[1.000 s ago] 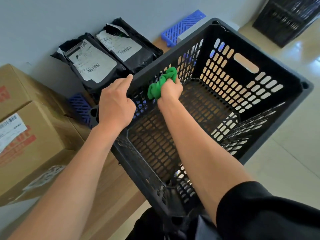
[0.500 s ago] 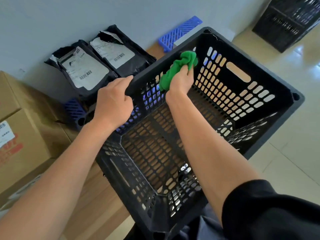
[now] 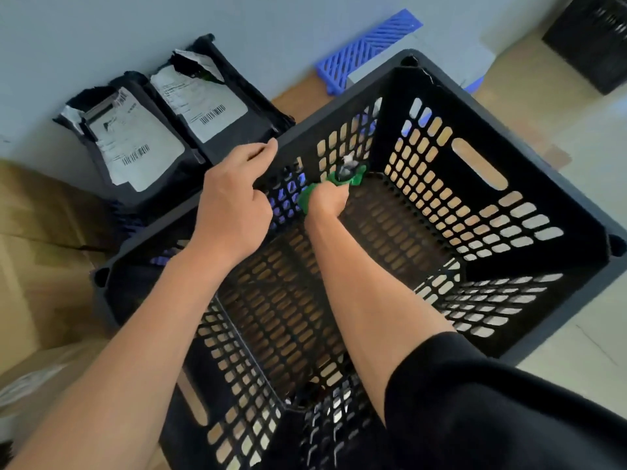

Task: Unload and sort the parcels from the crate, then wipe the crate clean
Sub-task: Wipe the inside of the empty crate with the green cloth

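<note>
Left hand (image 3: 234, 212) curls its fingers over the crate (image 3: 529, 184) rim, arm stretched forward. Right hand (image 3: 327, 200) is fisted around the cloth (image 3: 353, 178), reaching deep inside, forearm angled down.

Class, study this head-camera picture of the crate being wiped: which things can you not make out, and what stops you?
- Parcel labels: print too small and blurred.
- Right hand fingers: hidden behind its own back and the cloth.
- Crate near wall: covered by the arms and the black sleeve.
- Boxes: cut off by the left edge.
</note>
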